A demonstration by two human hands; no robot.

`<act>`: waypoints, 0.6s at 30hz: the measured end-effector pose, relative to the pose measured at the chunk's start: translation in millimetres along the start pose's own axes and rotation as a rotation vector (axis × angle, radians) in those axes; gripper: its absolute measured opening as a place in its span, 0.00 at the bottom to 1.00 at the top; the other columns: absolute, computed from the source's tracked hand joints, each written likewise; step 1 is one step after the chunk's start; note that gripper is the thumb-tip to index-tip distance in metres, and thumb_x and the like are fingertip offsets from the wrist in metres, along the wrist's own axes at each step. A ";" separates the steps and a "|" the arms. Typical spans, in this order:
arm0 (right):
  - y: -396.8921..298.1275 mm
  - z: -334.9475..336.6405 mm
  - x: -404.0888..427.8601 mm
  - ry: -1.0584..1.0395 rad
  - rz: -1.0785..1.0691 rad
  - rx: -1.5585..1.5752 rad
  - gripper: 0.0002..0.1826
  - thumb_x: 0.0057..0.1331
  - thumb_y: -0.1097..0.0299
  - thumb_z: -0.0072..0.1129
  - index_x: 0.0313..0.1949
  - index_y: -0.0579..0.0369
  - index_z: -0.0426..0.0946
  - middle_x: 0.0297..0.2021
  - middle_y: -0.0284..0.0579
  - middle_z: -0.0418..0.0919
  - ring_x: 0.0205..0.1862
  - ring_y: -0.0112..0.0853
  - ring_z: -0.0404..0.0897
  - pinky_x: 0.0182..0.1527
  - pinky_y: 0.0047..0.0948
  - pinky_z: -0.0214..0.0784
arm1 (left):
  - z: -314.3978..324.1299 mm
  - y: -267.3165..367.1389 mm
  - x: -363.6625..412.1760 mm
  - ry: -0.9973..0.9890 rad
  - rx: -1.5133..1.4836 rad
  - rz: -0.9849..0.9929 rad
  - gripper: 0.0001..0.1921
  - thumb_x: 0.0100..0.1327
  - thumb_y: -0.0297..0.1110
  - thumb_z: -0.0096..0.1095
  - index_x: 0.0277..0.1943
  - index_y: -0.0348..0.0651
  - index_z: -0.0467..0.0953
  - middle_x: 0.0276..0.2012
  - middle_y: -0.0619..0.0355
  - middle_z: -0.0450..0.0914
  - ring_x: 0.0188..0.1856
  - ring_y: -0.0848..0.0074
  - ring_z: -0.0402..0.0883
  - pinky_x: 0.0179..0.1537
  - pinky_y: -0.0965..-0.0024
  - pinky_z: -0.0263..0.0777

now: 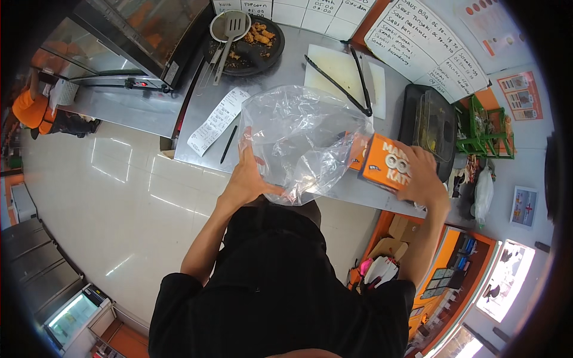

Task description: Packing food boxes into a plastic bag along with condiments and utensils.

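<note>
My left hand (247, 174) grips the left rim of a clear plastic bag (300, 129), which is spread wide above the steel counter's front edge. To the right, my right hand (421, 176) is closed on an orange printed food box (385, 163), held tilted beside the bag. A second orange box (358, 151) shows behind the bag's right edge; whether it is inside the bag I cannot tell. Left of the bag lie a long printed receipt (218, 121) and a black pen (228, 144).
Black tongs (340, 85) rest on a white cutting board (378, 85). Behind stands a black pan (268, 53) with fried pieces, a strainer and a slotted turner (233, 27). A black container (405, 116) sits at the right. Another person (33, 109) is far left, by a glass warmer cabinet (134, 36).
</note>
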State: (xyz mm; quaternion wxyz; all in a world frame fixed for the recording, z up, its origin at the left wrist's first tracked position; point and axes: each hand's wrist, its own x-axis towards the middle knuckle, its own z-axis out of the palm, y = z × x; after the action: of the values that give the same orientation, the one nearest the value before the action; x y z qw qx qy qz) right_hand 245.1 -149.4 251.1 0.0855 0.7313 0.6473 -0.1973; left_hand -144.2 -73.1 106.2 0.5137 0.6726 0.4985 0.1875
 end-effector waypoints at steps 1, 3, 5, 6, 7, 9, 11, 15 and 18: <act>-10.9 -14.3 -15.7 0.020 0.031 0.001 0.64 0.28 0.72 0.75 0.73 0.37 0.63 0.61 0.49 0.68 0.67 0.54 0.63 0.75 0.46 0.53 | -1.4 2.6 3.4 -0.006 -0.012 0.023 0.87 0.27 0.49 0.94 0.79 0.31 0.26 0.80 0.34 0.35 0.59 0.50 0.76 0.59 0.57 0.75; -38.4 -45.2 -34.4 0.032 -0.044 0.011 0.63 0.29 0.72 0.75 0.73 0.37 0.63 0.61 0.50 0.68 0.67 0.53 0.64 0.74 0.46 0.54 | -1.9 0.1 3.6 -0.001 -0.028 0.033 0.87 0.27 0.50 0.94 0.79 0.31 0.26 0.80 0.33 0.35 0.60 0.50 0.75 0.59 0.56 0.75; -58.3 -46.3 -34.9 0.053 -0.106 0.030 0.62 0.30 0.72 0.75 0.73 0.37 0.63 0.61 0.51 0.69 0.67 0.52 0.65 0.73 0.46 0.55 | 2.4 -5.8 5.4 0.060 0.016 0.133 0.86 0.28 0.49 0.94 0.79 0.33 0.27 0.79 0.33 0.38 0.62 0.49 0.73 0.60 0.56 0.74; -69.4 -45.8 -24.7 0.051 -0.252 0.092 0.62 0.31 0.71 0.75 0.73 0.38 0.63 0.61 0.52 0.69 0.67 0.52 0.65 0.72 0.46 0.57 | 2.0 -3.0 4.7 0.052 0.014 0.134 0.86 0.28 0.49 0.94 0.79 0.33 0.27 0.79 0.33 0.38 0.62 0.49 0.73 0.60 0.56 0.74; -81.6 -43.2 -9.0 0.051 -0.405 0.154 0.61 0.32 0.70 0.75 0.73 0.40 0.63 0.61 0.53 0.69 0.67 0.53 0.65 0.71 0.46 0.58 | 0.5 0.8 4.5 0.029 -0.013 0.101 0.85 0.29 0.49 0.94 0.79 0.34 0.28 0.78 0.34 0.40 0.64 0.48 0.72 0.61 0.56 0.73; -108.5 -18.4 39.0 -0.041 -0.569 0.253 0.60 0.34 0.69 0.75 0.74 0.44 0.62 0.62 0.55 0.70 0.66 0.53 0.67 0.70 0.44 0.60 | -1.0 -1.3 7.4 -0.010 -0.040 0.078 0.84 0.30 0.49 0.94 0.80 0.34 0.29 0.78 0.34 0.43 0.66 0.48 0.71 0.62 0.56 0.73; -129.8 31.0 90.4 -0.063 -0.692 0.545 0.61 0.34 0.69 0.77 0.74 0.46 0.62 0.61 0.51 0.73 0.64 0.47 0.71 0.69 0.43 0.63 | 3.3 -28.2 15.7 0.074 0.220 0.493 0.80 0.36 0.34 0.94 0.80 0.37 0.27 0.77 0.40 0.50 0.66 0.59 0.72 0.58 0.58 0.77; -159.2 110.0 146.9 -0.406 -0.550 0.964 0.62 0.38 0.68 0.79 0.75 0.48 0.58 0.63 0.48 0.71 0.63 0.39 0.72 0.69 0.36 0.63 | 4.8 -64.8 21.5 -0.113 -0.058 0.126 0.74 0.43 0.25 0.89 0.80 0.37 0.29 0.76 0.42 0.54 0.72 0.61 0.67 0.61 0.62 0.77; -156.3 142.4 161.2 -0.409 -0.580 0.933 0.63 0.38 0.67 0.80 0.76 0.50 0.57 0.63 0.48 0.71 0.63 0.38 0.72 0.68 0.33 0.63 | -7.0 -55.9 6.8 0.268 -0.224 0.072 0.72 0.45 0.17 0.84 0.80 0.37 0.25 0.81 0.41 0.37 0.71 0.55 0.68 0.61 0.66 0.78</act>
State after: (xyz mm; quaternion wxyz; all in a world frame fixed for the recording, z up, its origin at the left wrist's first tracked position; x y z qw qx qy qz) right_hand 80.1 -33.4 77.9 -0.1797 0.4316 0.6359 -0.6141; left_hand -173.3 -65.1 58.2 0.5072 0.5976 0.5142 0.3482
